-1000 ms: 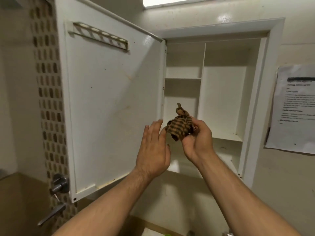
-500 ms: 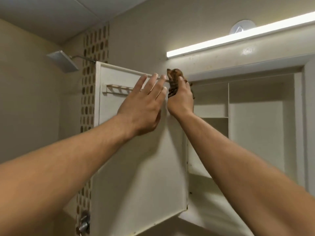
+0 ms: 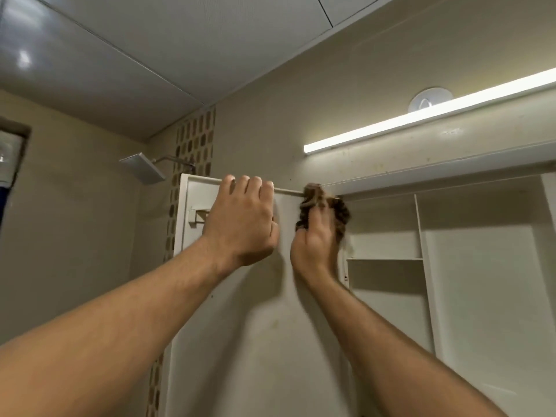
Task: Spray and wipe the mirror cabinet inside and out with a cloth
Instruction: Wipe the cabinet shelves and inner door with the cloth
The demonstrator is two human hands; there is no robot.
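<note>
Two-handed, reaching up to the top of the open door [image 3: 255,341] of the cabinet [image 3: 481,296]. Gripping the door's top edge with the left hand [image 3: 240,224], curling four fingers over it, just above a small rack [image 3: 197,216] fixed to the door's inner face. Holding a bunched brown checked cloth [image 3: 316,200] in the right hand [image 3: 314,248], just beside the left, and pressing it against the door's top edge on the hinge side, right beside the cabinet frame. Blurring around the right hand and cloth, hiding the exact lie of those fingers. Looking steeply upward past both bare forearms. Showing, inside the cabinet to the right, white compartments split by an upright divider [image 3: 418,224] and a shelf [image 3: 385,259]. Taking in, above the cabinet, a long lit strip light [image 3: 421,121] on the wall. Taking in too, left of the door, a square shower head [image 3: 143,171] near a strip of brown mosaic tiles [image 3: 195,139].
</note>
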